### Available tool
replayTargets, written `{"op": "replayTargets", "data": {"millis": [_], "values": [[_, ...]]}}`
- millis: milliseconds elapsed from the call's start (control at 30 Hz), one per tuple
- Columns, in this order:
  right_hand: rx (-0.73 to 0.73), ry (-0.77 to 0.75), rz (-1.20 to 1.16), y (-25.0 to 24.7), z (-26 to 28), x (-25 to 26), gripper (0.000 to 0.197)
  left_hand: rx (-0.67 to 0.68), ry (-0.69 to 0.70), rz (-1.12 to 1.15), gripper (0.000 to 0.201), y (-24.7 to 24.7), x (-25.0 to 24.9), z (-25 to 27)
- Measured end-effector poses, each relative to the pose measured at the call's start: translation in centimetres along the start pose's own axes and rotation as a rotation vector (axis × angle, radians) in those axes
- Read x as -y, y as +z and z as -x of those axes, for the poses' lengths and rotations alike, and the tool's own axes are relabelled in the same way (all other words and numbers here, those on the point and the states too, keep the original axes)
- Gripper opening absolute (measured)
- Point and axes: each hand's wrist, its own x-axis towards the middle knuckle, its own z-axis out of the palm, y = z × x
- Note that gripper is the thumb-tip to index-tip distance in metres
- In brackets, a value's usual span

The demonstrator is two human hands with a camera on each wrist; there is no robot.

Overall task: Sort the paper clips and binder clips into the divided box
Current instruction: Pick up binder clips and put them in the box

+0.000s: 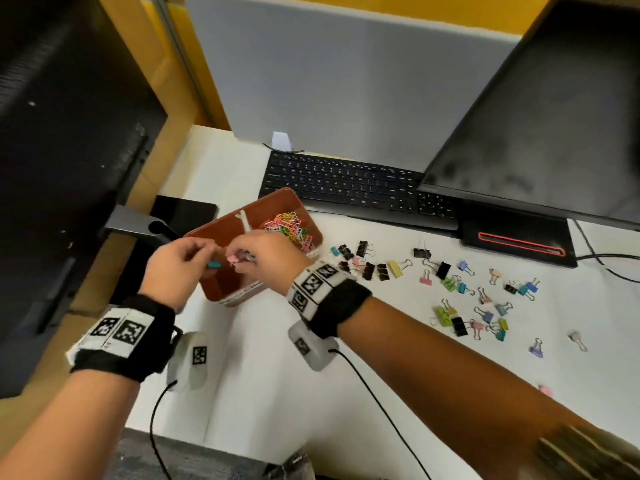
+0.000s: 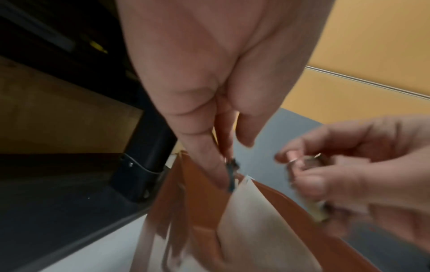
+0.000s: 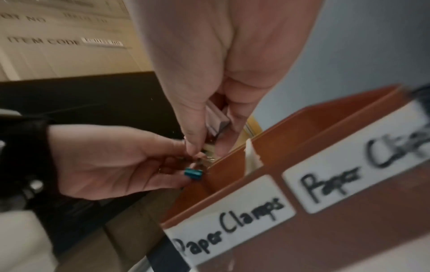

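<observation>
The brown divided box (image 1: 221, 233) stands left of centre, labelled "Paper Clamps" (image 3: 230, 222) and "Paper Clips" (image 3: 353, 176), with a white divider (image 3: 252, 156) between. Coloured paper clips (image 1: 287, 226) fill its right compartment. My left hand (image 1: 207, 262) pinches a teal binder clip (image 1: 214, 265) over the left compartment; the same clip (image 3: 193, 174) shows in the right wrist view. My right hand (image 1: 242, 260), close beside it, grips a pink binder clip (image 1: 232, 259) and more pale clips (image 3: 216, 117) in its curled fingers. Several binder clips (image 1: 450, 282) lie scattered on the white table to the right.
A black keyboard (image 1: 346, 183) lies behind the box. A dark monitor (image 1: 554, 133) and its base (image 1: 519, 237) stand at the back right. Another monitor (image 1: 62, 150) and its stand (image 1: 138, 223) crowd the left. Cables (image 1: 381, 410) trail from both wrists across the table.
</observation>
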Motion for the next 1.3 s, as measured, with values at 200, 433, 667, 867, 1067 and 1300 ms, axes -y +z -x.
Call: {"op": "replayTargets", "data": {"millis": [200,433,667,867,1067,1300], "values": [[0.019,0.032,-0.050,0.9,-0.7,0.0,0.040,0.071,-0.070,0.166,0.037,-0.8,-1.0,0.2],[-0.228,0.307,0.070,-4.0,9.2,-9.0,0.027,0.225,0.293,-0.040,0.010,7.1,-4.2,3.7],[-0.176,0.638,0.148,-5.8,13.6,-14.4,0.055,0.442,0.227,-0.263,0.052,18.2,-2.8,4.2],[-0.081,0.602,0.264,-4.8,11.9,-15.5,0.059,0.371,0.229,-0.488,0.052,21.7,-1.3,2.0],[0.000,0.505,0.289,-4.3,11.1,-16.0,0.045,0.350,0.343,-0.490,0.029,21.2,0.5,1.3],[-0.048,0.451,0.149,-4.0,12.7,-16.2,0.042,0.371,0.323,-0.410,0.027,19.5,1.4,2.4]]}}
